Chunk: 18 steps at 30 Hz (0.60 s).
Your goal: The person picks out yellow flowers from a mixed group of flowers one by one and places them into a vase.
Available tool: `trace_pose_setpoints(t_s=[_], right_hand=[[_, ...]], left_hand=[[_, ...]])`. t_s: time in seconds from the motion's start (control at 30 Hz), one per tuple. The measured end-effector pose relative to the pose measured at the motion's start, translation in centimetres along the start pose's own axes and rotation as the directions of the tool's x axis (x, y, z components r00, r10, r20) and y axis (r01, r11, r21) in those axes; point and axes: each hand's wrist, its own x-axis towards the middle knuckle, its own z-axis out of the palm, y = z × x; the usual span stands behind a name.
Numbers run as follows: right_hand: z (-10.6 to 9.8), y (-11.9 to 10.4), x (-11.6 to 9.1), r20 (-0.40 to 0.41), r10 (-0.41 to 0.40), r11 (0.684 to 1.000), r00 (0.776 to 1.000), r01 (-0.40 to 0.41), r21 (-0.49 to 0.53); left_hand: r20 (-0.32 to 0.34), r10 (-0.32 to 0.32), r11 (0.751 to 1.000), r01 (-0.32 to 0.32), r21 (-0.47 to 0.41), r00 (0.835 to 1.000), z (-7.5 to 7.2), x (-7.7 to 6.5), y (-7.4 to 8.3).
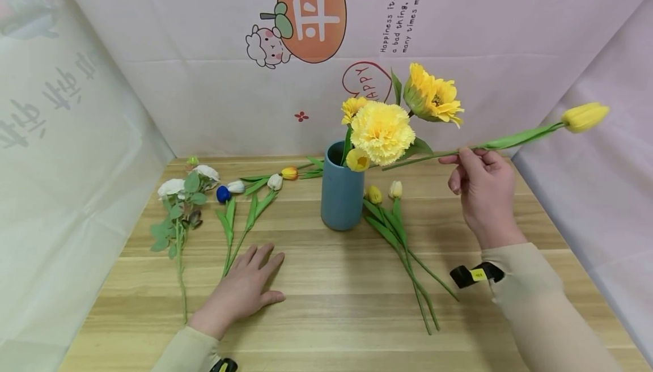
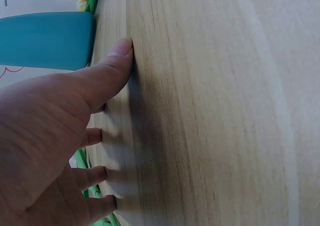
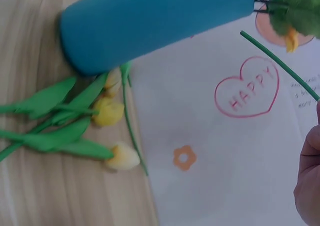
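My right hand (image 1: 484, 190) pinches the green stem of a yellow tulip (image 1: 585, 117) between thumb and fingers, above the table's right side. The bloom points right, and the bare stem end reaches left toward the flowers in the blue vase (image 1: 342, 196). In the right wrist view, the stem (image 3: 280, 63) slants close to the vase mouth. Upright in the vase stand a large yellow carnation (image 1: 382, 132), a yellow sunflower (image 1: 433, 97) and smaller yellow blooms. My left hand (image 1: 245, 287) rests on the table with fingers spread, beside the stems of a blue tulip (image 1: 223, 194) and a white tulip (image 1: 275, 182).
Right of the vase lie a yellow tulip (image 1: 374, 194) and a cream tulip (image 1: 395, 189), stems toward the front. White roses (image 1: 173, 187) with leaves lie at the far left. An orange-yellow tulip (image 1: 289, 173) lies behind, near the printed backdrop (image 1: 214, 105).
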Motion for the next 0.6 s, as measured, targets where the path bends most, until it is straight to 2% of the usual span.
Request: trace_pose_setpoints(t_s=[0.27,0.43,0.6], right_hand=[[2.0,-0.4,0.2,0.034,-0.081,0.994,0.996,0.078,0.081],[2.9,-0.8,0.3,0.049,-0.083,0.989,0.995,0.077,0.130],[3.7,-0.9,0.3,0.052,-0.090,0.989,0.995,0.083,0.122]], left_hand=[[-0.011,0.005,1.000,-0.005,-0.013,1.000,-0.1,0.0,0.1],[-0.014,0.002,1.000,-0.002,-0.013,1.000,0.0,0.0,0.1],[-0.015,0.001,1.000,-0.001,-0.005,1.000,0.0,0.0,0.0]])
